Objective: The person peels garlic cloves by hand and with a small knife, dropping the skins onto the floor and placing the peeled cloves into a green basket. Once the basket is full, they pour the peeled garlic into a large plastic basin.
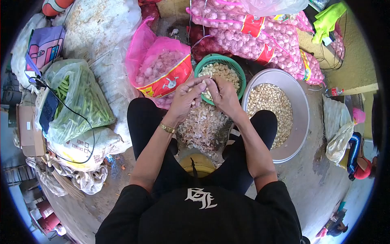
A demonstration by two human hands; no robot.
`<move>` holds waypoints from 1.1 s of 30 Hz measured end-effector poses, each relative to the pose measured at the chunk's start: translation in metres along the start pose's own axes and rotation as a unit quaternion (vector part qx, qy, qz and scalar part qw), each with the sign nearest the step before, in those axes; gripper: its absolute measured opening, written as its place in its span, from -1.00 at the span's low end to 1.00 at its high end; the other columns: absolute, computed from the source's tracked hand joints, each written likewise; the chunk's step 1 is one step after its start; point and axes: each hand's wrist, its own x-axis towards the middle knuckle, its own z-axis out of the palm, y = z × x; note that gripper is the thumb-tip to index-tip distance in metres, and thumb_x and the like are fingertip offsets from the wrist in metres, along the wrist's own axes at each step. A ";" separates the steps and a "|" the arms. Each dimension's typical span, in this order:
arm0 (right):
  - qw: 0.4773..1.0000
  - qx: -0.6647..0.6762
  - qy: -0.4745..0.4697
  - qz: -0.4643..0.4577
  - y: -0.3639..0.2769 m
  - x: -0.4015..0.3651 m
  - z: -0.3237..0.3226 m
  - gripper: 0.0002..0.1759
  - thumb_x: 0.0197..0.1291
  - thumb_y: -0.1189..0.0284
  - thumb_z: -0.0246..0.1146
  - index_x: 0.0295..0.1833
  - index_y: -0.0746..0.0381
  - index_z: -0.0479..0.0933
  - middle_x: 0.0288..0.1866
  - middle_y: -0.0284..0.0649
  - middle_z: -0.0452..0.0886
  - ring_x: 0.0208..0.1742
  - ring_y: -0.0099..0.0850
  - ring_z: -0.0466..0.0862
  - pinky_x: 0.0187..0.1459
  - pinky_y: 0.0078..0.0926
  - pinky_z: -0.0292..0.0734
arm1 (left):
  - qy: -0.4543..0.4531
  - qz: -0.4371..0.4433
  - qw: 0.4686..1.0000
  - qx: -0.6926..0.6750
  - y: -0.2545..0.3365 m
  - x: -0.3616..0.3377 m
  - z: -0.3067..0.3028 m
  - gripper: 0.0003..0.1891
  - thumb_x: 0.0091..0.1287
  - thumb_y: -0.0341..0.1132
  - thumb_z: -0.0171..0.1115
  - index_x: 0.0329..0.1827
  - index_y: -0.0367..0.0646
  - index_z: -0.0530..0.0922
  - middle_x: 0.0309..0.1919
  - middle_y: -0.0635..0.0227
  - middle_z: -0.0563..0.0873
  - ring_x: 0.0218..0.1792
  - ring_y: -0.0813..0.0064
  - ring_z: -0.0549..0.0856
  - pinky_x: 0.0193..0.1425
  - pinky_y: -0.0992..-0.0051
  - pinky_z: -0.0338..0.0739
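My left hand (187, 97) and my right hand (224, 95) meet at the fingertips over the green basket's near rim. Between them is a small pale garlic clove (204, 83), mostly covered by the fingers. Peeled cloves fill part of the green plastic basket (241, 73) just beyond. Below my hands, a heap of papery garlic skins (201, 126) lies on the floor between my legs. To the right stands a wide grey basin (300, 122) holding many garlic cloves (270, 101). An opened pink mesh sack (140, 44) of garlic bulbs is at the left.
Full mesh sacks of garlic (252, 36) are stacked at the back. Leftward, a clear bag of green pods (81, 97) rests with a phone (49, 106) and cable beside it. White sacks (97, 36) lie behind. A person in red (361, 173) is at the far right.
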 end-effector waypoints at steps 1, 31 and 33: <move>1.000 0.000 -0.001 0.000 -0.001 0.000 0.000 -0.65 0.42 0.25 0.17 -0.25 0.36 0.52 -0.52 0.17 0.55 -0.46 0.12 0.61 -0.44 -0.09 0.43 | -0.014 -0.015 1.000 0.011 0.001 0.000 -0.003 -0.76 0.50 -0.26 0.19 0.06 -0.22 0.59 -0.55 0.55 0.53 -0.65 0.81 0.41 -0.58 0.73 0.27; 0.992 -0.080 -0.055 -0.085 -0.012 -0.008 -0.013 -0.69 0.35 0.24 0.25 -0.22 0.29 0.45 -0.58 0.04 0.54 -0.49 0.08 0.62 -0.45 -0.07 0.45 | -0.101 -0.058 0.984 -0.133 0.011 -0.011 -0.012 -0.78 0.48 -0.27 0.21 0.07 -0.11 0.45 -0.32 0.44 0.66 -0.66 0.82 0.43 -0.60 0.76 0.26; 0.992 -0.086 -0.053 -0.075 -0.014 -0.007 -0.014 -0.70 0.34 0.25 0.26 -0.23 0.28 0.45 -0.58 0.04 0.54 -0.49 0.07 0.62 -0.46 -0.08 0.45 | -0.098 -0.055 0.989 -0.094 0.013 -0.011 -0.011 -0.77 0.46 -0.29 0.24 0.07 -0.12 0.47 -0.31 0.43 0.66 -0.66 0.82 0.43 -0.60 0.76 0.27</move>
